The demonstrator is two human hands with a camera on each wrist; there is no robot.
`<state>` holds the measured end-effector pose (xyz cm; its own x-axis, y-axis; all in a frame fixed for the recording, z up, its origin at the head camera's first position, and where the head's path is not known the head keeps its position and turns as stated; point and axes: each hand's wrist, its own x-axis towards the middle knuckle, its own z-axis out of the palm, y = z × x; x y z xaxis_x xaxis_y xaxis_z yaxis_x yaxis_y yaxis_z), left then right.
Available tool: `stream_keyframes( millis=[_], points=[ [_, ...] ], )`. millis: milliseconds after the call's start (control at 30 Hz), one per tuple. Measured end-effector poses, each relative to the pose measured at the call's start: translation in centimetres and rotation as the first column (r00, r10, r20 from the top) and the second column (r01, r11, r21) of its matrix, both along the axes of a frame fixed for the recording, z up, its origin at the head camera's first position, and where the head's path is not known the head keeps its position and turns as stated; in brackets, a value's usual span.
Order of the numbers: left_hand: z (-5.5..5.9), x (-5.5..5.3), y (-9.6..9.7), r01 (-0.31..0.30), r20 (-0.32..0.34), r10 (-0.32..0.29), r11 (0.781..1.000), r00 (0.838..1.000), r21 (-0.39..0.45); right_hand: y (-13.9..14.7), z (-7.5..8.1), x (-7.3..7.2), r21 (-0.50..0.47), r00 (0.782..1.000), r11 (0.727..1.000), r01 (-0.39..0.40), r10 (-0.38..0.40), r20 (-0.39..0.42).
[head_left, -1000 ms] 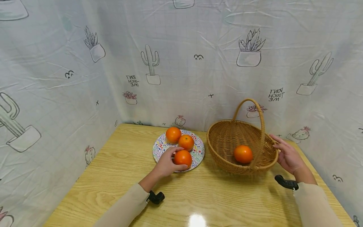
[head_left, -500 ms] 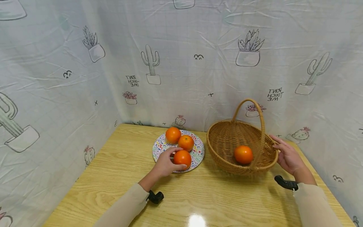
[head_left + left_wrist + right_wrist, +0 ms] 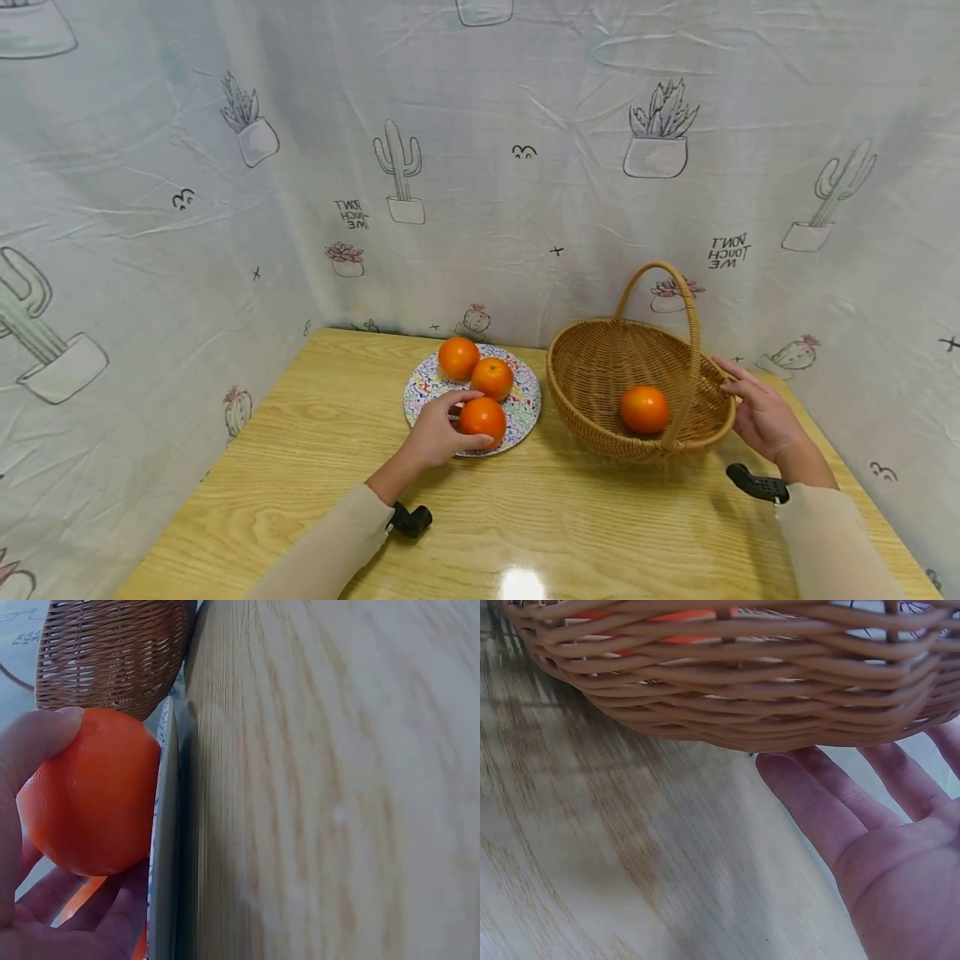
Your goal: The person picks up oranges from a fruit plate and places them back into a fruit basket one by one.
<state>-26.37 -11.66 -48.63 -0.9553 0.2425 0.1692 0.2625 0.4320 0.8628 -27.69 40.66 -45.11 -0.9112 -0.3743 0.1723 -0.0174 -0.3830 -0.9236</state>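
In the head view my left hand (image 3: 438,432) holds an orange (image 3: 483,422) at the front of a patterned plate (image 3: 525,421). In the left wrist view the thumb lies on one side of this orange and the fingers (image 3: 105,907) on the other, close along the plate's surface. Two more oranges, one at the back (image 3: 458,358) and one in the middle (image 3: 492,378), rest on the plate. To the right, my right hand (image 3: 767,417) holds the side of a wicker basket (image 3: 585,367), a digit tip at the rim and fingers (image 3: 810,802) against its outside. One orange (image 3: 645,409) lies inside the basket.
The wooden table (image 3: 480,533) carries the plate and basket side by side near its back edge. The basket's tall arched handle (image 3: 690,308) rises over its right part. A cloth printed with cacti (image 3: 480,167) hangs behind the table and along both sides.
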Motion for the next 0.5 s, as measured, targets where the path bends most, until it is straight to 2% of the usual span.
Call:
stream_keyframes(
  millis=[233, 500],
  points=[
    [-0.03, 0.11, -0.09, -0.002, 0.01, 0.002, 1.0, 1.0, 0.006, -0.02, -0.08, -0.14, -0.023, 1.0, 0.999, -0.023, 0.022, -0.008],
    [0.16, 0.07, -0.26, 0.007, 0.027, -0.007, 1.0, 1.0, 0.02, -0.12, 0.06, -0.05, -0.019, 1.0, 1.0, -0.01, 0.01, -0.009]
  ],
)
